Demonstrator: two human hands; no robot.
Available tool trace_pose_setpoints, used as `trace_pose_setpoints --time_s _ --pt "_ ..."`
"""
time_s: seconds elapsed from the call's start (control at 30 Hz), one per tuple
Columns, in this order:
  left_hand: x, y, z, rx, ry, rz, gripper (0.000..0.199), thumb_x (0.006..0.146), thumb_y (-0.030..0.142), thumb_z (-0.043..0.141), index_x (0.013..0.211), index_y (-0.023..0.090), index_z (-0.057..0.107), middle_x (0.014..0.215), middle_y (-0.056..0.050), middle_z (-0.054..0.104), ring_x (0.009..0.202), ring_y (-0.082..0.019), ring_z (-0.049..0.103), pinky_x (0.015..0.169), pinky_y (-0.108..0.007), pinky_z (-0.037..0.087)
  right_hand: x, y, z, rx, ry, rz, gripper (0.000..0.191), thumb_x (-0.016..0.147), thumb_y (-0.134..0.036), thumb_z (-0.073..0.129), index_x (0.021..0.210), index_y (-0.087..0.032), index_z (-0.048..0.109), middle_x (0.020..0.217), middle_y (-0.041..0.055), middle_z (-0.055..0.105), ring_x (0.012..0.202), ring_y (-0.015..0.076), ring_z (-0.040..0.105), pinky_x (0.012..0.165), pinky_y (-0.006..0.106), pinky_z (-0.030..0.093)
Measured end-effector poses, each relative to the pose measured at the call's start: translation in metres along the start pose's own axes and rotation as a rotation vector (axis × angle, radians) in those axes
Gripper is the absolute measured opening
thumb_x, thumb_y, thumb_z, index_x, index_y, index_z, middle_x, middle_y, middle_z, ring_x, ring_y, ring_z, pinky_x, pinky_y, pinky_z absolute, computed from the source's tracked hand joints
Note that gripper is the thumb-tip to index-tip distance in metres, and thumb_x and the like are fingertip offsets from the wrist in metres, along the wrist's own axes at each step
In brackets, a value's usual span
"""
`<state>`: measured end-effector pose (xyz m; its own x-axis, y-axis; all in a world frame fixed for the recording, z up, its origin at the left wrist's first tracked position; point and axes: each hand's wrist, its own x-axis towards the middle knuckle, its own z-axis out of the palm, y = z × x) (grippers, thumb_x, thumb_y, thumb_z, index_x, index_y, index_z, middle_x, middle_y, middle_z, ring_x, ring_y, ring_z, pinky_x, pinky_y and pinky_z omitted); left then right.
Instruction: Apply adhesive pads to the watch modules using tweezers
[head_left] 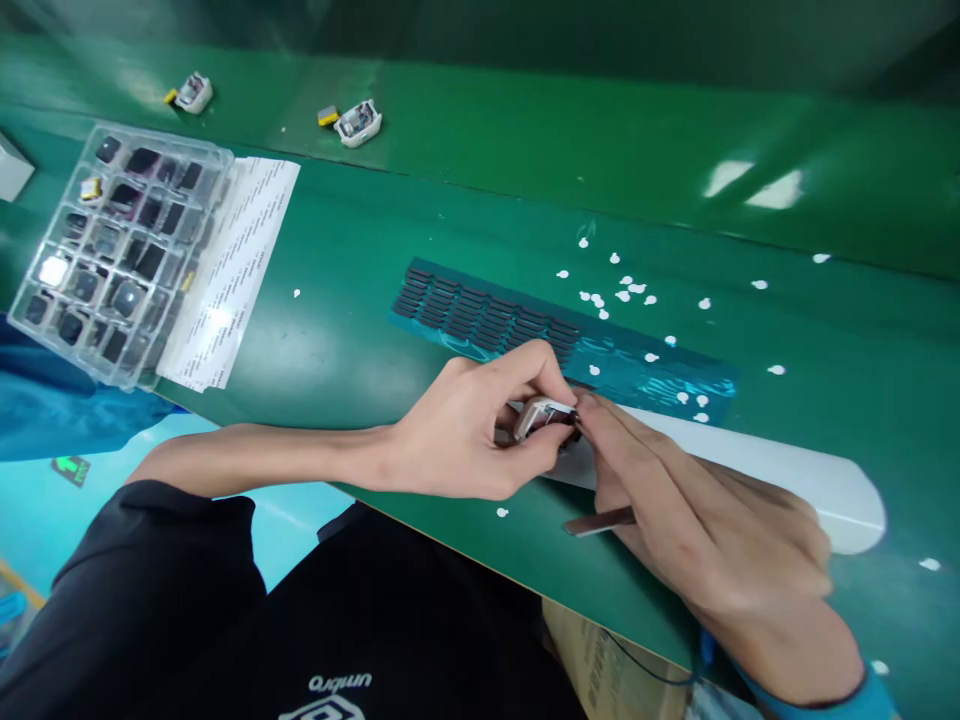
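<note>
My left hand (pixel 480 430) is closed, pinching a small white electronic device housing (pixel 536 415) between thumb and fingers. The housing is open on one side and shows dark parts inside. My right hand (pixel 690 500) is closed too, with its fingertips touching the housing's right side. A flat metal tool (pixel 598 522), its kind hidden by the hand, sticks out from under the right palm toward the left. Behind the hands lies a blue film strip (pixel 480 345) with rows of thin dark pieces. A long white strip (pixel 780 475) passes beneath the right hand.
A clear compartment box (pixel 112 250) of dark parts stands at left, beside white printed sheets (pixel 232 270). Two open housings, one at far left (pixel 193 93) and another (pixel 358 124), have yellow pieces attached. Several small white tabs (pixel 628 283) are scattered on the green table (pixel 337 260).
</note>
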<state>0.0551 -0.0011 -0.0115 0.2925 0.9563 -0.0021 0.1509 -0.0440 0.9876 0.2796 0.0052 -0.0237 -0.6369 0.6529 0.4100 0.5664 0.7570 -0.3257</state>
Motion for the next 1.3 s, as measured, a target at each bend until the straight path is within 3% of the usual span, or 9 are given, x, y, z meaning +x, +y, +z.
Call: trace_pose_setpoints --time_s 0.1,0.2,0.43,0.6,0.73,0.9,1.1,1.23,1.3 --pt "-0.002 -0.002 0.003 0.105 0.075 0.15 0.016 0.09 0.012 0.062 0.089 0.02 0.048 0.062 0.01 0.058 0.046 -0.001 0.048 0.046 -0.012 0.039 0.007 -0.008 0.001 -0.228 0.006 -0.185 0.075 0.102 -0.026 0.065 0.164 -0.004 0.03 0.132 0.0178 0.07 0.089 0.0258 0.081 0.06 0.03 0.061" --pt "-0.003 -0.005 0.004 0.124 0.136 0.21 0.014 0.091 0.013 0.06 0.086 0.02 0.049 0.061 0.01 0.056 0.045 -0.001 0.045 0.046 -0.012 0.038 0.011 -0.015 -0.001 -0.325 -0.042 -0.224 0.074 0.1 -0.022 0.067 0.16 0.005 0.033 0.131 0.0214 0.069 0.088 0.0237 0.081 0.059 0.028 0.059" --pt "-0.003 -0.007 0.003 0.071 0.117 0.133 0.011 0.094 0.015 0.06 0.088 0.02 0.051 0.064 0.006 0.063 0.049 -0.004 0.059 0.045 -0.013 0.042 0.008 -0.016 0.003 -0.227 0.03 -0.125 0.069 0.102 -0.019 0.065 0.163 -0.008 0.034 0.129 0.0138 0.073 0.09 0.0215 0.081 0.071 0.026 0.063" --pt "-0.001 -0.006 0.001 0.126 0.104 0.188 0.009 0.096 0.017 0.06 0.09 0.019 0.053 0.065 0.006 0.065 0.052 -0.005 0.061 0.046 -0.014 0.043 0.015 -0.019 0.002 -0.113 0.101 0.018 0.077 0.092 -0.008 0.073 0.161 -0.023 0.043 0.117 0.0056 0.079 0.081 0.0205 0.081 0.055 0.026 0.057" --pt "-0.001 -0.005 -0.001 0.168 0.091 0.247 0.008 0.096 0.019 0.061 0.091 0.019 0.054 0.065 0.006 0.066 0.047 -0.003 0.054 0.045 -0.014 0.04 0.022 -0.02 0.0 0.067 0.105 0.162 0.035 0.098 -0.016 0.068 0.13 -0.029 0.07 0.098 -0.0007 0.083 0.064 0.0152 0.076 0.049 0.026 0.052" --pt "-0.003 -0.002 -0.003 0.187 -0.019 0.2 0.006 0.095 0.017 0.06 0.099 0.018 0.056 0.074 0.003 0.074 0.051 -0.004 0.059 0.049 -0.015 0.044 0.023 -0.022 -0.003 0.351 0.06 0.467 0.005 0.098 -0.032 0.071 0.1 -0.03 0.076 0.066 -0.0052 0.075 0.042 0.0116 0.06 0.041 0.027 0.046" --pt "-0.001 -0.001 -0.005 0.182 -0.053 0.227 0.014 0.098 0.022 0.066 0.107 0.018 0.057 0.074 0.004 0.075 0.055 -0.006 0.062 0.054 -0.017 0.047 0.028 -0.021 -0.002 0.654 0.086 0.641 0.007 0.092 -0.036 0.077 0.088 -0.031 0.076 0.078 -0.0032 0.08 0.059 0.0175 0.073 0.051 0.028 0.059" --pt "0.001 0.001 -0.009 0.069 -0.115 0.087 0.016 0.099 0.029 0.068 0.108 0.017 0.062 0.077 0.002 0.078 0.062 -0.008 0.07 0.058 -0.018 0.051 0.033 -0.012 -0.009 0.633 0.035 0.635 0.021 0.093 -0.046 0.073 0.082 -0.029 0.078 0.063 -0.0031 0.073 0.046 0.0127 0.061 0.041 0.025 0.045" --pt "0.003 0.0 -0.014 0.142 -0.208 0.127 0.015 0.101 0.033 0.067 0.104 0.018 0.066 0.079 0.002 0.078 0.062 -0.009 0.068 0.058 -0.019 0.049 0.033 -0.004 -0.016 0.622 -0.036 0.568 0.039 0.099 -0.053 0.063 0.074 -0.027 0.077 0.053 -0.002 0.065 0.04 0.0115 0.053 0.039 0.026 0.039"
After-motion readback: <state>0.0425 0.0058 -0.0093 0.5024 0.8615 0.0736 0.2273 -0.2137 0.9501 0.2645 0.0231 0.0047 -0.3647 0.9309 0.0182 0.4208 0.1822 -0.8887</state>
